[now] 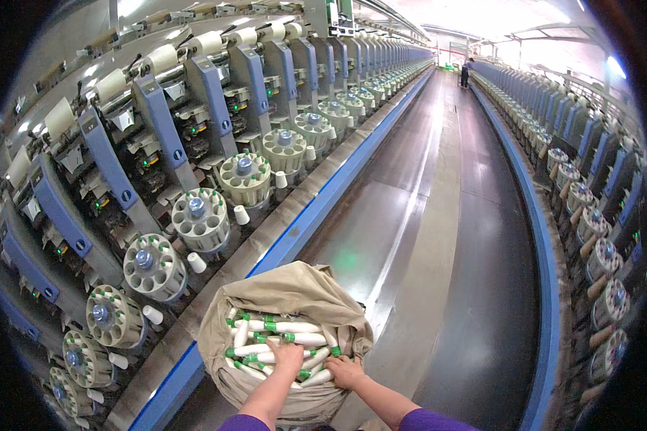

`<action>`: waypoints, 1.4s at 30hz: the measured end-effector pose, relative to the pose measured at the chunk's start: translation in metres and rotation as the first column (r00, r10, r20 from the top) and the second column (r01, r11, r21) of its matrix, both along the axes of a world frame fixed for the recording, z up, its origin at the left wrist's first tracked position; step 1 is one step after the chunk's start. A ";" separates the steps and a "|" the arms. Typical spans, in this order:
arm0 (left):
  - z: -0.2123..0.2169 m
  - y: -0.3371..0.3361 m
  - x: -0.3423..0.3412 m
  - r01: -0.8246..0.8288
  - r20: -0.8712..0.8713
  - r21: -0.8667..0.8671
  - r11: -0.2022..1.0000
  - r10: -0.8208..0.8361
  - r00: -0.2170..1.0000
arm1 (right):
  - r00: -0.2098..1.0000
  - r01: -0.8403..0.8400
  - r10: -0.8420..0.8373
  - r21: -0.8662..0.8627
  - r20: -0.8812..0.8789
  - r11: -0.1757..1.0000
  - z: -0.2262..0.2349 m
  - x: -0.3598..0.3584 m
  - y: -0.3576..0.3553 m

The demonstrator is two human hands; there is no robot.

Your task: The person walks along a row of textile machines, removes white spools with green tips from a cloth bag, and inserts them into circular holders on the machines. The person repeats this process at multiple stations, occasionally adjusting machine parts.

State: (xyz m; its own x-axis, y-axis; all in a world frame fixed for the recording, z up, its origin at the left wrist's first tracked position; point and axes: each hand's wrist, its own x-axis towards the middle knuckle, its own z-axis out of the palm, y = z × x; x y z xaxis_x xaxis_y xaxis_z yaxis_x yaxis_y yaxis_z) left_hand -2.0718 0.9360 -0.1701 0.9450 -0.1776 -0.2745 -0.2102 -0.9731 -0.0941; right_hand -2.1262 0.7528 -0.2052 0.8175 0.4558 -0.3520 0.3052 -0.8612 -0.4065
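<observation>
A beige cloth sack [277, 287] gapes in front of me, filled with white yarn bobbins [305, 338] that have green ends. Both of my hands reach down into it. My left hand [287, 357] is near the middle of the pile, its fingers curled on a bobbin and partly hidden by the hand itself. Against the sack's right inner side, my right hand [346, 372] has its fingers bent over a bobbin beside a green tip. The bobbins lie loosely crossed in several directions.
A long winding machine with blue panels [158, 118] runs along my left. Its round bobbin magazines [200, 219] and white cones [196, 262] stand above a blue rail [295, 233]. Another machine row [593, 223] lines the right. A person [466, 72] stands far down the aisle [438, 215].
</observation>
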 end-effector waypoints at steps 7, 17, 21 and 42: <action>0.000 -0.053 0.106 0.206 -0.153 -0.020 0.978 -0.207 0.966 | 0.952 -0.165 0.148 -0.041 -0.268 0.985 0.018 0.131 -0.101; 0.127 -0.108 0.264 -0.275 0.059 -0.615 0.739 0.391 0.919 | 0.622 0.776 -0.209 0.559 -0.754 0.292 0.119 0.273 -0.326; 0.147 -0.217 0.353 -0.641 -0.658 -0.662 -0.388 -0.107 0.745 | 0.565 0.760 0.083 0.557 -0.821 0.336 0.150 0.382 -0.366; 0.189 -0.535 0.749 0.132 -0.045 -0.586 -0.799 0.195 0.980 | 0.858 0.514 -0.136 0.821 -0.496 0.248 0.232 0.802 -0.666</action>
State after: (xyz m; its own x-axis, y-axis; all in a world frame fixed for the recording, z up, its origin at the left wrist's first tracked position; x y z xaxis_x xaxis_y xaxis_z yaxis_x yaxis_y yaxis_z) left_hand -1.3231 0.4009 0.0192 0.9436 0.1700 0.2841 -0.3206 0.6832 0.6561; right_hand -1.3244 0.0863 0.0266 0.9314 0.3396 -0.1310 -0.1858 0.1343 -0.9734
